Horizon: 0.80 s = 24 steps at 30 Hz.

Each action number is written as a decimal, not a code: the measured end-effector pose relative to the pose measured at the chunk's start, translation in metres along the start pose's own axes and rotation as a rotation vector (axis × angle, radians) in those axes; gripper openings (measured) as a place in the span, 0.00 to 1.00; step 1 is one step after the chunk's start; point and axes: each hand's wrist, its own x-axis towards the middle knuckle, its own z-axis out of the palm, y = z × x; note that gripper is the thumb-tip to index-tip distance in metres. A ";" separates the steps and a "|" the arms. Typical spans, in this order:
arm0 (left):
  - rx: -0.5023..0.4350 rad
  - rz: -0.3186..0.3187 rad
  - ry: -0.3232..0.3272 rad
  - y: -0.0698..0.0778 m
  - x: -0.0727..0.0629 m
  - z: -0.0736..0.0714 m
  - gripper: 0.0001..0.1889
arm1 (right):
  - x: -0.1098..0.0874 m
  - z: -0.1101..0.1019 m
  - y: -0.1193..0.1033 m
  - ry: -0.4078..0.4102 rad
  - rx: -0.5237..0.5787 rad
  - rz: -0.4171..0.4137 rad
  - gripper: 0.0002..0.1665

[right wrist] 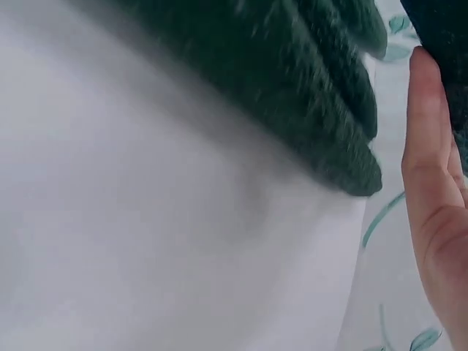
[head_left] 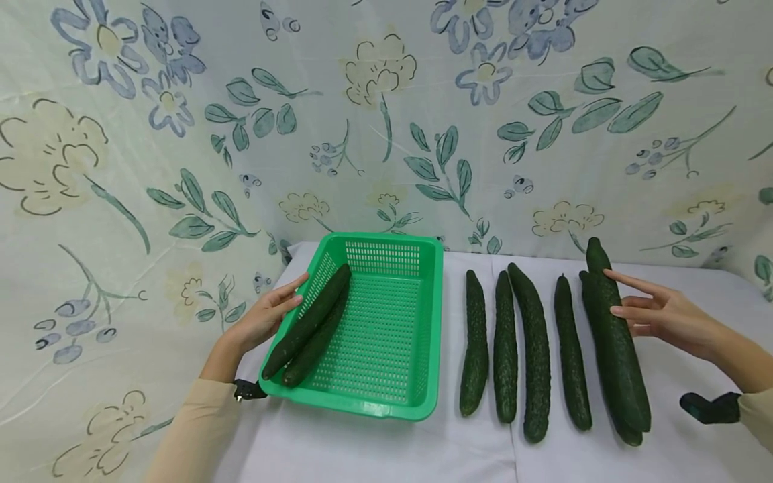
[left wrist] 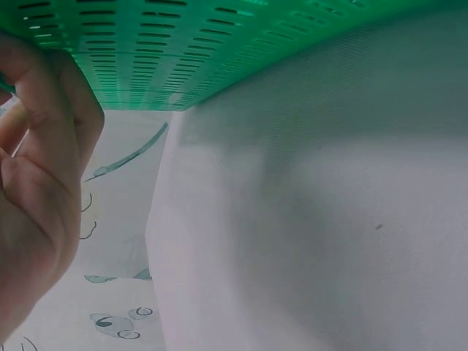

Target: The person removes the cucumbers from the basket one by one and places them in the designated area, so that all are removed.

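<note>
Here, our left hand [head_left: 264,320] grips the green basket [head_left: 432,322] at its nine o'clock; our right hand [head_left: 679,320] pinches a thick cucumber [head_left: 614,349] toward three o'clock.

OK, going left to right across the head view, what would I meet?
Left hand, green plastic mesh basket, long dark-green cucumber, second cucumber, third cucumber, fourth cucumber, overlapping pair of dark-green cucumbers, right hand.

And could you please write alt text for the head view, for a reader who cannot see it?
A right hand holds a long, dark-green cucumber over another cucumber on a white cloth, while the left hand holds the rim of a green perforated plastic basket containing two cucumbers. Four more cucumbers lie between the hands.
</note>
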 end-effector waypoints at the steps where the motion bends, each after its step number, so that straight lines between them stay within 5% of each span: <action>1: -0.005 -0.001 -0.003 -0.001 0.000 0.000 0.29 | -0.001 -0.002 0.002 -0.002 -0.021 0.013 0.45; 6: -0.032 -0.007 -0.021 -0.002 0.001 0.000 0.29 | -0.007 -0.014 0.014 -0.032 -0.102 0.050 0.48; 24: 0.002 -0.005 0.003 0.002 0.000 0.001 0.29 | -0.017 -0.033 0.056 -0.014 -0.118 0.175 0.50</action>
